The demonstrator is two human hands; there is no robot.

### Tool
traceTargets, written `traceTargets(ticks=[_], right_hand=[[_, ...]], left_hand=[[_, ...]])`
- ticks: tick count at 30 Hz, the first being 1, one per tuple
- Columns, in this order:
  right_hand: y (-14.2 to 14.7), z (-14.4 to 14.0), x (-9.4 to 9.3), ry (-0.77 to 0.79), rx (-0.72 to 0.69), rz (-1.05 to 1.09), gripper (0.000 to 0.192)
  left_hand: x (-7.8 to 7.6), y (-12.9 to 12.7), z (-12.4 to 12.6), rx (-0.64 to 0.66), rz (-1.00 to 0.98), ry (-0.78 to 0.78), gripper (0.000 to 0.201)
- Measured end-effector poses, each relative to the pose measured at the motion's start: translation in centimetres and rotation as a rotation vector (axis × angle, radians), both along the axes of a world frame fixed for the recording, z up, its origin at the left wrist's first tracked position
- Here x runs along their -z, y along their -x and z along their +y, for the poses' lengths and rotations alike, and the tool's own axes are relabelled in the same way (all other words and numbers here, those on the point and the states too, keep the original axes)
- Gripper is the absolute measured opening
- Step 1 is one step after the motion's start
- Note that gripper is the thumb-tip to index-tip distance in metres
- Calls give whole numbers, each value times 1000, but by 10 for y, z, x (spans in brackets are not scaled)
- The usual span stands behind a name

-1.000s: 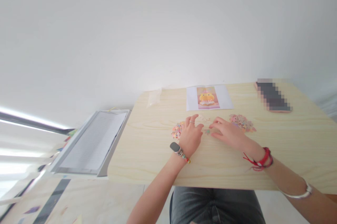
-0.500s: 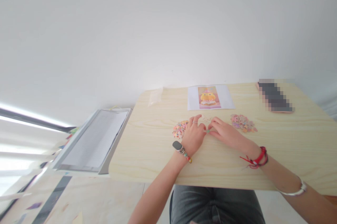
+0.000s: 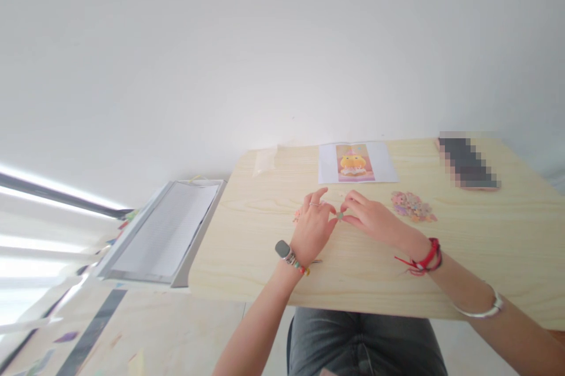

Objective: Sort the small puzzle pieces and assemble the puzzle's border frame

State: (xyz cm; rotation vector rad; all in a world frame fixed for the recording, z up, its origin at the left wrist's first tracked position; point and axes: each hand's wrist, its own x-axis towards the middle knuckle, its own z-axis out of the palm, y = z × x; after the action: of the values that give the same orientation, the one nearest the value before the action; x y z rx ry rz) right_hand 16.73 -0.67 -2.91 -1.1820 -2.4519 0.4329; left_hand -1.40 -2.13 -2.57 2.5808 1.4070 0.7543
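Note:
A small greenish jigsaw puzzle piece [image 3: 339,216] is pinched between my two hands just above the table. My left hand [image 3: 312,230] has thumb and index finger closed at its left side, the other fingers raised. From the right, my right hand [image 3: 374,220] grips it between thumb and fingertips. Whether it is one piece or two joined is too small to tell. Partly covered by my left hand lies a pile of puzzle pieces [image 3: 297,215]. A second pile of pink and orange pieces [image 3: 412,206] lies to the right of my right hand.
Behind my hands lies a paper sheet [image 3: 326,164] with a printed yellow cartoon figure. A clear plastic bag [image 3: 265,160] is at the back left of the wooden table [image 3: 238,246], a pixelated phone [image 3: 468,164] at the back right. Left of the table stands a tray with papers [image 3: 168,229].
Both hands have shifted slightly left with the greenish piece between them. My left hand now covers more of the left pile. The whole view has moved a little.

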Motion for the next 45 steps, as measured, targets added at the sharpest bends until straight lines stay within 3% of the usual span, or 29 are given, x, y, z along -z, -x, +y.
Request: traceTargets(ticks=[4, 9, 12, 15, 23, 28, 31, 38, 45], right_hand=[[-43, -11, 2, -61, 87, 10, 11], [-104, -26, 7, -106, 225, 32, 15], [-121, -29, 9, -68, 302, -10, 15], [-121, -26, 10, -61, 331, -77, 16], [-107, -20, 16, -78, 389, -136, 23], [-111, -26, 13, -102, 399, -139, 26], [-101, -25, 7, -106, 365, -111, 26], [-39, 2, -2, -29, 274, -219, 16], [-18, 32, 18, -34, 204, -141, 14]], left_hand=[[-7, -38, 9, 100, 44, 14, 11], [-11, -101, 27, 338, 92, 9, 9], [-8, -124, 36, 387, 115, -5, 11], [-1, -130, 43, 385, 133, -7, 10], [22, -125, 55, 327, 121, 30, 11], [21, -118, 53, 305, 91, 36, 16], [12, -94, 48, 257, 73, 35, 24], [0, -16, 27, -101, 70, -12, 22], [2, 0, 20, -135, 85, 11, 15]])
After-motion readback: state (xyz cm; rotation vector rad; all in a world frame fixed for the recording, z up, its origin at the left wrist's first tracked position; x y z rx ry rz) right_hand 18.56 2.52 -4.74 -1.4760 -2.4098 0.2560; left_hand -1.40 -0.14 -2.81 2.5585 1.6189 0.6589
